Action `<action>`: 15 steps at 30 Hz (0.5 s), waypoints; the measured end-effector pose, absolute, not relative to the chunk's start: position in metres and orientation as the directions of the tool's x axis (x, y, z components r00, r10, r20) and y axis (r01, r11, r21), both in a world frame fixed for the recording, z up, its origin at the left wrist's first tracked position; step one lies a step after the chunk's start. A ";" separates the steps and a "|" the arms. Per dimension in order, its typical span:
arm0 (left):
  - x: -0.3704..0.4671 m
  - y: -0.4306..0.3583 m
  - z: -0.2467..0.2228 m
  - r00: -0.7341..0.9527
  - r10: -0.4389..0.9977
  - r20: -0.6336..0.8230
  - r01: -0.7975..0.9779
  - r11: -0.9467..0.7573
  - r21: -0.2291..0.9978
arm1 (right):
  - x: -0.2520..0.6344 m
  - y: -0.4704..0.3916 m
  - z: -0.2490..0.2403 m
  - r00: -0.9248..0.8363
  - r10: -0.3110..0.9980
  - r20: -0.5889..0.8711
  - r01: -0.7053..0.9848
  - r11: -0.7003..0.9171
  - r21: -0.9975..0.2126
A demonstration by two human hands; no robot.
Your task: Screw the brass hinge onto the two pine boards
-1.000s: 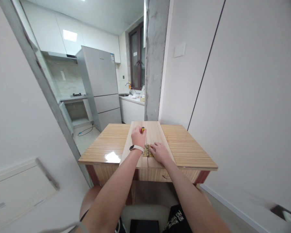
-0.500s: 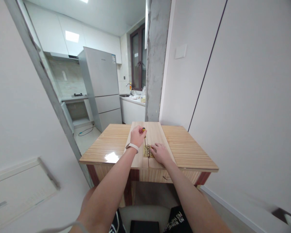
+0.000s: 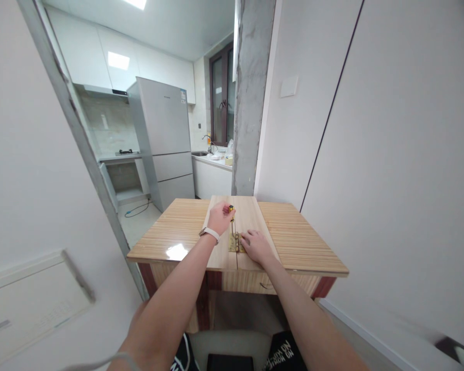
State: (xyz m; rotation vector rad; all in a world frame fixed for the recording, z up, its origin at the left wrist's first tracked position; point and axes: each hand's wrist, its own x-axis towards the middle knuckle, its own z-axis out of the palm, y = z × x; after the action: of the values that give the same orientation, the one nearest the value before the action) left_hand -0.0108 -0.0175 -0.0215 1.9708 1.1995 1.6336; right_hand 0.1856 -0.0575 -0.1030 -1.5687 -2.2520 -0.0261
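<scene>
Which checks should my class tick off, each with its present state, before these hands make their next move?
1. Left hand has the screwdriver by its handle: ok.
2. Screwdriver tip seated in a screw: cannot tell, too small to see.
3. Hinge set across the seam between the pale boards: ok.
4. Right hand at the hinge's right side: ok.
5. Boards lying flat on the table: ok.
6. All hinge holes filled: cannot tell, partly covered by fingers.

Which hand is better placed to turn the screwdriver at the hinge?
Left, I'd judge: the left hand holds the screwdriver, pointing down at the hinge; the right hand shows no tool.
</scene>
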 end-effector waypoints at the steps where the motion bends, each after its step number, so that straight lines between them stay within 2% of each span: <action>1: -0.011 -0.018 -0.021 0.005 0.758 0.653 0.396 -0.601 0.694 | 0.186 -0.058 -0.103 -0.297 0.898 0.326 0.904 0.374 -0.208; 15: -0.003 -0.029 -0.016 0.068 0.742 0.667 0.411 -0.630 0.659 | 0.184 -0.058 -0.102 -0.302 0.894 0.331 0.906 0.378 -0.192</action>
State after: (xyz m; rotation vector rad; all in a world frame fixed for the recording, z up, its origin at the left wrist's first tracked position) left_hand -0.0026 -0.0288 -0.0165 2.0543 1.1582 1.5830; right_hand 0.1844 -0.0576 -0.1024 -1.5634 -2.2621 -0.0427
